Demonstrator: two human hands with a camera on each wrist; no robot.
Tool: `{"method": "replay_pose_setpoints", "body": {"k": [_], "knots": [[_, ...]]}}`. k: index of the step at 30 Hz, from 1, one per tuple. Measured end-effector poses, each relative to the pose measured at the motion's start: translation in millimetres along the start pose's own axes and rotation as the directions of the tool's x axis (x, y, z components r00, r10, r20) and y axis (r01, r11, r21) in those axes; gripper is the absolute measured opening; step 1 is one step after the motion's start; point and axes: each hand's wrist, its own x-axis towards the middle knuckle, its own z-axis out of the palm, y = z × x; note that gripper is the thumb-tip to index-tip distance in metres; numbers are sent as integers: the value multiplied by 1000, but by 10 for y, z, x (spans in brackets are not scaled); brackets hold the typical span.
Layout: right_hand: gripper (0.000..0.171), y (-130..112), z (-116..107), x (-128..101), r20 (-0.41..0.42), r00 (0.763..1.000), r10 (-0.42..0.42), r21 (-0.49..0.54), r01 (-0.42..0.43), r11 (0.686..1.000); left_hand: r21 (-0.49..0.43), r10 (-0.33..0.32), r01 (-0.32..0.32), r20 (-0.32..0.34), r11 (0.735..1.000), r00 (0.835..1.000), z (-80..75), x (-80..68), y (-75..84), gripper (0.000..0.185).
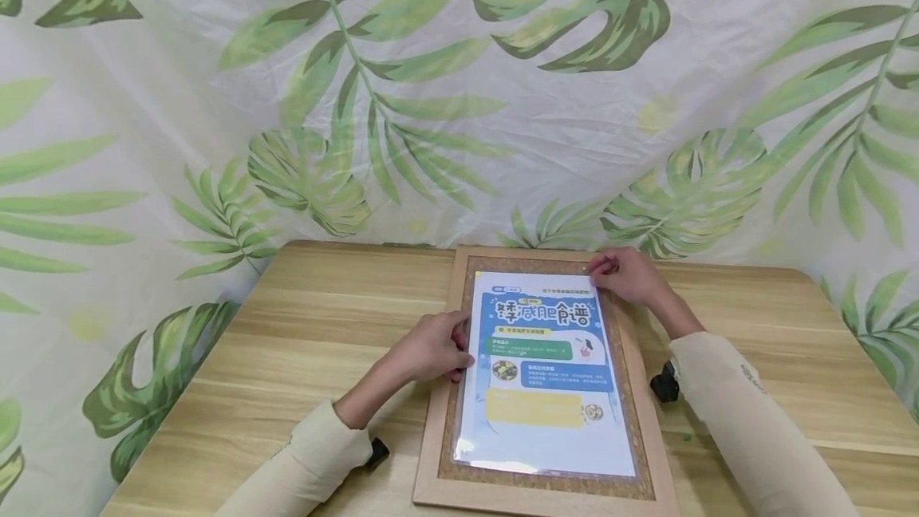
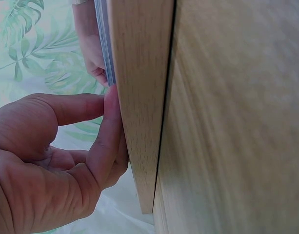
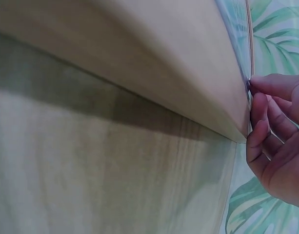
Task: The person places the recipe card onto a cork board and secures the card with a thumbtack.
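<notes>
While both hands worked its edges, the white-and-blue printed glossy plastic sheet (image 1: 538,377) lay face up on the brown cork panel (image 1: 546,483) inside the pale wood rectangular frame (image 1: 437,421). Frame sat on the yellowish wood-grain tabletop (image 1: 323,325), far end near the leaf-print white cloth (image 1: 431,102).

L hand (image 1: 431,345): at sheet's left edge, upper half. Fingers bent, tips close tog. in L wrist view; couldn't tell if they pinched the edge or just steadied it. R hand (image 1: 628,276): at sheet's top RH corner. Fingers narrow, thumb + index nipping a tiny dark item (image 3: 249,85), too small to ID, poss. a pin. Small yellow dot (image 1: 478,273) sat at top LH corner, prob. a fastener, unconfirmed.

Step in hand IMO: squaring sheet + fixing top RH corner. To do it well, L needed a firm hold w/o sideways drag, bc plastic prob. slid easily on cork. Bottom margin looked wider on RH side, so worth a sq. check vs frame before committing the corner. If R had a pin, best push was straight in, perp. to cork, just inside the sheet border; an angled push risked skating or tearing the corner. Also wanted no bow in the sheet betw. hands.
</notes>
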Motion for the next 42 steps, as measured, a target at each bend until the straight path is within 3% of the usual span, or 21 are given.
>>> {"method": "replay_pose_setpoints", "body": {"k": [3, 13, 27, 32, 42], "knots": [[19, 2, -14, 23, 15, 1000, 8, 10, -8, 1000, -3, -4, 4, 0, 1000, 1000, 0, 0, 4, 68], [21, 43, -69, 124, 75, 997, -1, 35, -1, 999, 3, -12, 12, -3, 1000, 1000, -10, -4, 27, 68], [24, 120, -41, 154, 106, 994, 21, 129, -35, 991, -1, -20, 20, 1, 1000, 1000, 31, -9, 12, 53], [24, 96, -50, 161, 111, 993, 47, 163, -65, 985, 9, -19, 19, -7, 1000, 1000, 26, -6, 19, 69], [25, 42, -75, 169, 108, 992, 68, 163, -85, 983, 28, -13, 13, -10, 1000, 1000, 6, -16, 43, 72]]}}
